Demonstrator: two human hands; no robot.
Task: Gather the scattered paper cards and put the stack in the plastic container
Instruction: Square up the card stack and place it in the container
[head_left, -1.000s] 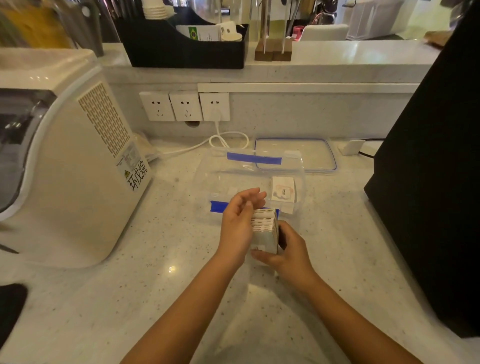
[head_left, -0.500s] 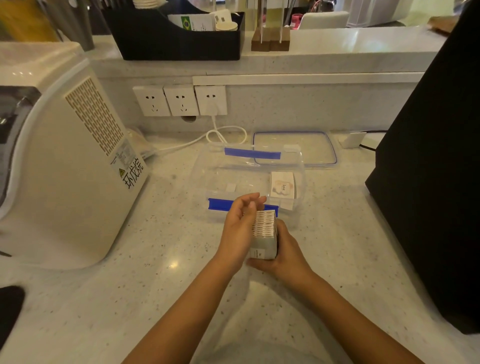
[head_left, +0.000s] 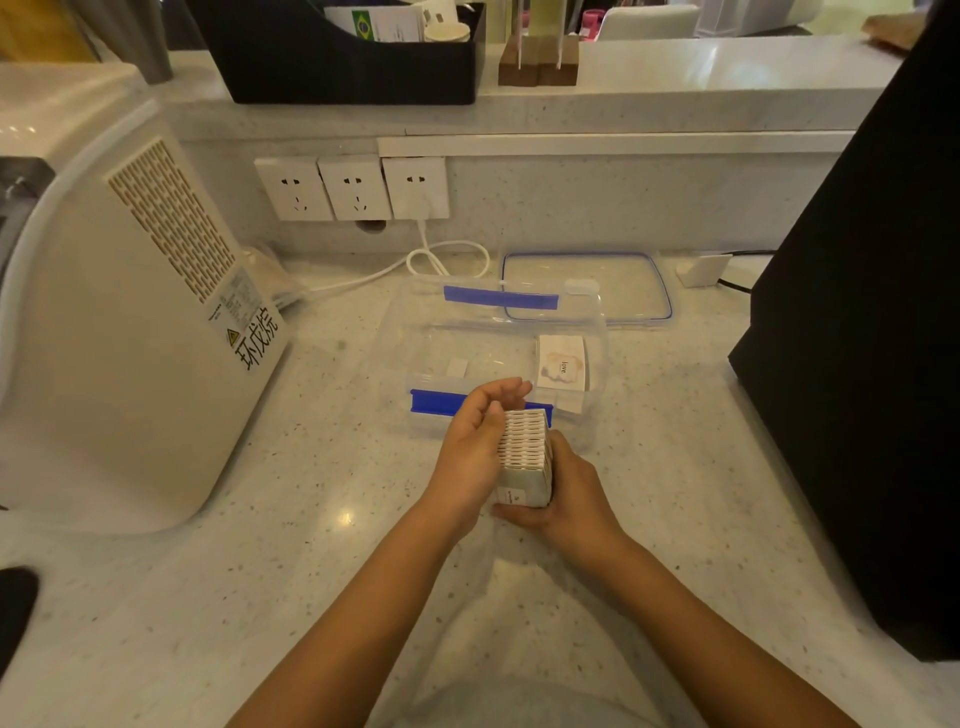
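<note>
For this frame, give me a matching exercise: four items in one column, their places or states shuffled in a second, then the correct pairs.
Items:
1. thick stack of white paper cards
2. single white card printed "love"
3. clear flat lid with blue rim
4. white power plug

Places or states:
A. lying inside the clear plastic container
B. held between the left hand and right hand
C. in the rightmost wall socket
D. flat on the counter behind the container

Pairs: 1-B, 2-A, 3-D, 4-C
</note>
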